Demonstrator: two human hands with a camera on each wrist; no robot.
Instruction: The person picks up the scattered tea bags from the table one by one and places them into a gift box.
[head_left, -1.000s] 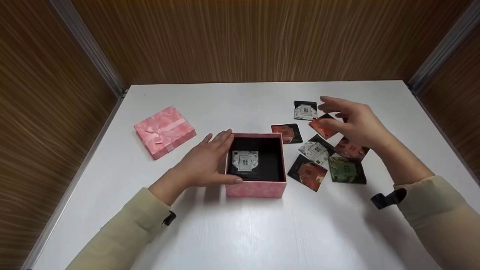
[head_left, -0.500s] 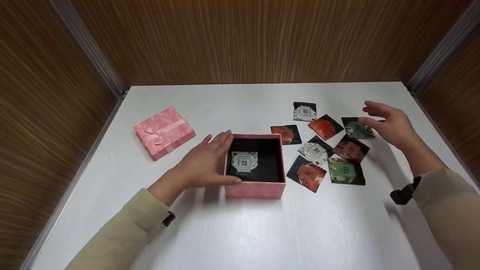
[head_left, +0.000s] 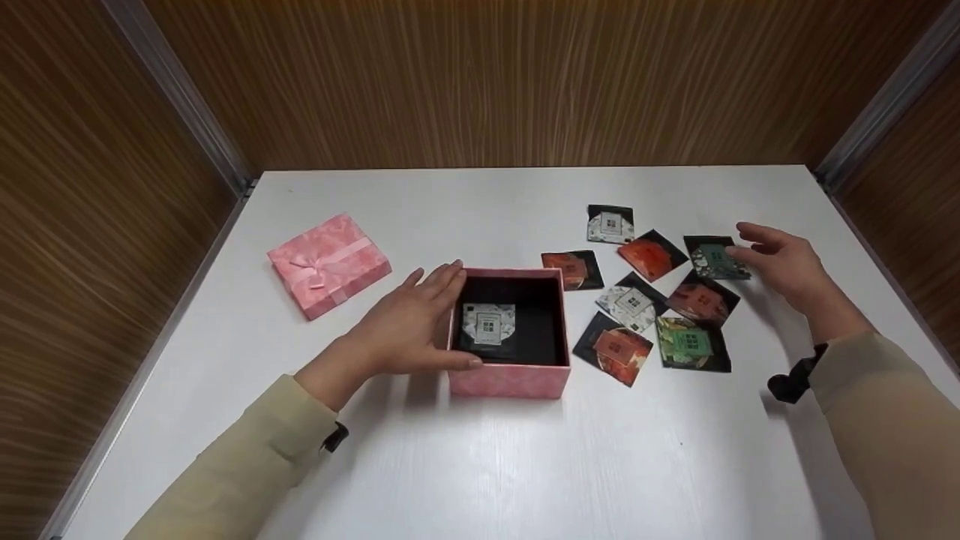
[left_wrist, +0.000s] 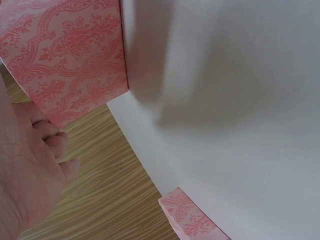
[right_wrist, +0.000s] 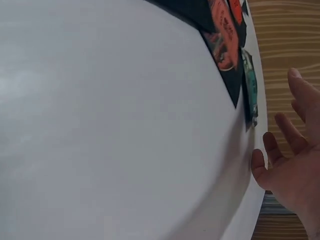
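Observation:
In the head view, my left hand [head_left: 409,322] rests against the left side of a pink box [head_left: 510,380], thumb lying along the front rim. The box has no lid on; a black and white square packet [head_left: 489,330] lies inside it. In the left wrist view, fingertips touch an edge of the patterned box [left_wrist: 75,55]. My right hand [head_left: 787,266] is over the right edge of a dark green packet [head_left: 716,257], thumb above its surface and fingers loosely bent. The right wrist view has the hand [right_wrist: 295,150] holding nothing, beside that green packet [right_wrist: 251,87].
A pink lid with a bow [head_left: 330,262] lies at the left of the white table [head_left: 525,465]. Several flat packets are spread right of the box, including an orange one [head_left: 652,255] and a green one [head_left: 694,343]. Wood-grain panels [head_left: 487,82] enclose the back and sides.
My right hand first moved right from above the orange packet, then came down and closer to the dark green packet. My left hand has stayed at the box.

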